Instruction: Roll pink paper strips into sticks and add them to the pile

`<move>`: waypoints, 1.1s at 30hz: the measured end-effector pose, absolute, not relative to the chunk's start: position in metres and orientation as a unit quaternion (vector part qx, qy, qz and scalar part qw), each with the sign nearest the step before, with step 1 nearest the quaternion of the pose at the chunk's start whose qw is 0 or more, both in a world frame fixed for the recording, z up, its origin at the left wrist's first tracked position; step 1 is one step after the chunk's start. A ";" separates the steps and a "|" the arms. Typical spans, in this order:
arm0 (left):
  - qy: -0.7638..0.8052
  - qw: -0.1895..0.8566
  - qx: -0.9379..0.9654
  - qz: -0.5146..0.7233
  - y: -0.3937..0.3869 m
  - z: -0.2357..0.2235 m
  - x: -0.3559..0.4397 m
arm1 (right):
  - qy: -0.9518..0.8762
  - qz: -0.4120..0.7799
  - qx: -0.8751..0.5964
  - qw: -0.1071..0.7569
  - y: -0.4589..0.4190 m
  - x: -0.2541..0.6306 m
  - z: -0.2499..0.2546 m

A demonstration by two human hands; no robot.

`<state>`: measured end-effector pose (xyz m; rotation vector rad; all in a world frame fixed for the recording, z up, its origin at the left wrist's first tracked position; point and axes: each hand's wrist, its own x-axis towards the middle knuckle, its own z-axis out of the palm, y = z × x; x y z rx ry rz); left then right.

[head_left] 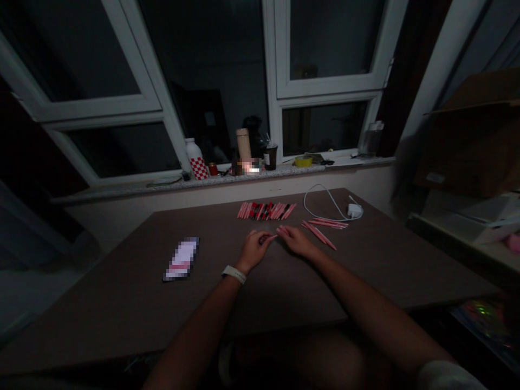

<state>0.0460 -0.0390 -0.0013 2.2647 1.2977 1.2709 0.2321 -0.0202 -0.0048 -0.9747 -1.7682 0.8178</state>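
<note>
Two hands work at a slim pinkish piece, with a long row of pens beyond and a few loose to the right.
The left hand (254,249) pinches the slim pinkish piece (273,236) between thumb and fingers, above the middle of the table (134,271); the right hand (296,239) comes close to its tip with curled fingers, and whether they grip it too I cannot tell. On the far side, the row of pens (266,211), pink with some red and black, lies side by side. The loose pens (319,235) lie right of the right hand, near a white charger (355,210). By count, most seem set in the row; whether the loose ones are finished or waiting is unclear.
</note>
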 end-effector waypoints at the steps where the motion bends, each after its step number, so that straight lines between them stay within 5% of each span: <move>1: 0.443 0.118 0.773 0.438 -0.039 -0.001 0.046 | -0.706 0.340 -0.400 0.476 -0.019 0.231 -0.005; 15: 0.421 0.128 0.772 0.458 -0.044 0.007 0.050 | -0.522 0.509 -0.429 0.534 -0.009 0.240 -0.004; 33: 0.442 0.127 0.756 0.466 -0.044 0.008 0.050 | -0.575 0.484 -0.409 0.517 -0.014 0.238 0.000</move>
